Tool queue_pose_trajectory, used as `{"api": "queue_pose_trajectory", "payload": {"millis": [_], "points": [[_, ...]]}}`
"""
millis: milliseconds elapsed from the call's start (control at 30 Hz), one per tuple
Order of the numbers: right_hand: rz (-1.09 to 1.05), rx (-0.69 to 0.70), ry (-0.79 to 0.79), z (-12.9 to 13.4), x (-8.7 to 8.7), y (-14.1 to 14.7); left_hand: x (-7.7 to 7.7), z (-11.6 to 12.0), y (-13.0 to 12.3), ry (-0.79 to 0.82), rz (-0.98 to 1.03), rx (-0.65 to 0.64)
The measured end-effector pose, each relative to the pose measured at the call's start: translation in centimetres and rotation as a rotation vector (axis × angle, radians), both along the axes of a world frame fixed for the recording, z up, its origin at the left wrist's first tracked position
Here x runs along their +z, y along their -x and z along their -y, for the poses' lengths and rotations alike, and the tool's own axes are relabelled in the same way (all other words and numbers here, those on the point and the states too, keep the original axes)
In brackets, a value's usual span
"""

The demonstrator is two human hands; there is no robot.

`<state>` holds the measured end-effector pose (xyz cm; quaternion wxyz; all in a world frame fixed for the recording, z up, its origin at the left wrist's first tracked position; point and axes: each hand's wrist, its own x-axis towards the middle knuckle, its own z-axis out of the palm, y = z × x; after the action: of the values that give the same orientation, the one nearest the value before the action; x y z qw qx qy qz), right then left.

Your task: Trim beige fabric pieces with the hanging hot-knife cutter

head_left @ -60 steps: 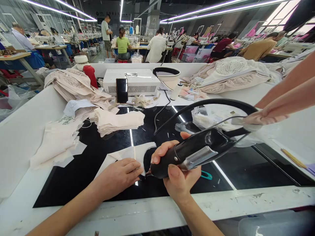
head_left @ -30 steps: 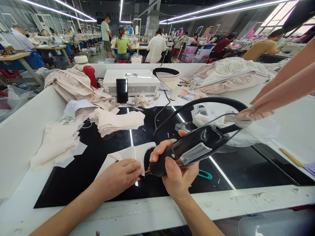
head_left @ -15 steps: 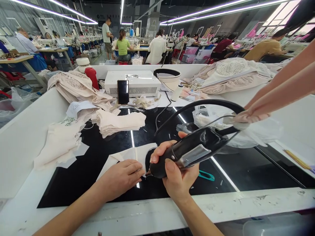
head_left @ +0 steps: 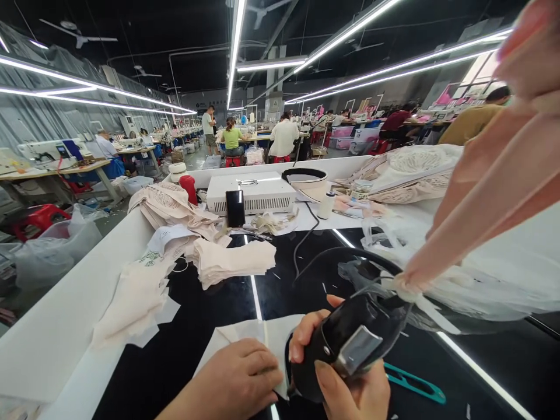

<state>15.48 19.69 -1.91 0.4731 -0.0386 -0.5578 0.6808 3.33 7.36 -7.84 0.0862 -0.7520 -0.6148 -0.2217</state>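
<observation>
My left hand (head_left: 245, 376) lies flat, fingers together, on a white fabric piece (head_left: 280, 329) spread on the black glossy surface (head_left: 184, 338). It presses the fabric near its right edge. My right hand (head_left: 350, 385) is wrapped round a black handheld tool (head_left: 350, 332) with a silver plate on its side. The tool's lower end is at the fabric's right edge; its tip is hidden. Pink cloth strips (head_left: 476, 192) are tied to the tool's back end and stretch up to the right. A teal thread snipper-like item (head_left: 415, 382) lies to the right of my right hand.
Stacked beige fabric pieces (head_left: 236, 259) and more fabric (head_left: 135, 297) lie at the left. Farther back are a phone (head_left: 235, 209), a white metal box (head_left: 251, 192), a thread cone (head_left: 326, 206) and a red bottle (head_left: 188, 189). Clear plastic bags (head_left: 494, 286) spread at the right.
The head view has tilted up and shifted, so the worktop sits lower in the picture. Both hands keep their places at the fabric, and the right one still holds the tool.
</observation>
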Motion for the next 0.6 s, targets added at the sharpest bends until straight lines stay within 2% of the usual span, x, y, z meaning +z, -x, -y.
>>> {"api": "queue_pose_trajectory", "payload": {"millis": [133, 233, 300, 467, 600], "points": [[-0.034, 0.056, -0.069, -0.4, 0.1, -0.4, -0.7, -0.2, 0.0, -0.081, -0.049, -0.064], [-0.038, 0.017, -0.065, -1.2, 0.5, -0.5, -0.8, 0.0, -0.2, -0.173, -0.034, -0.109], [-0.031, -0.020, -0.079, -1.9, 0.7, -0.4, -0.5, 0.4, -0.4, -0.160, -0.009, -0.117], [-0.020, -0.119, -0.156, -4.1, 1.1, 0.0, 1.2, 1.3, -0.7, -0.126, 0.021, -0.092], [-0.063, -0.160, -0.152, -5.3, 1.3, 0.5, 3.1, 1.2, -0.8, -0.014, 0.021, -0.011]]}}
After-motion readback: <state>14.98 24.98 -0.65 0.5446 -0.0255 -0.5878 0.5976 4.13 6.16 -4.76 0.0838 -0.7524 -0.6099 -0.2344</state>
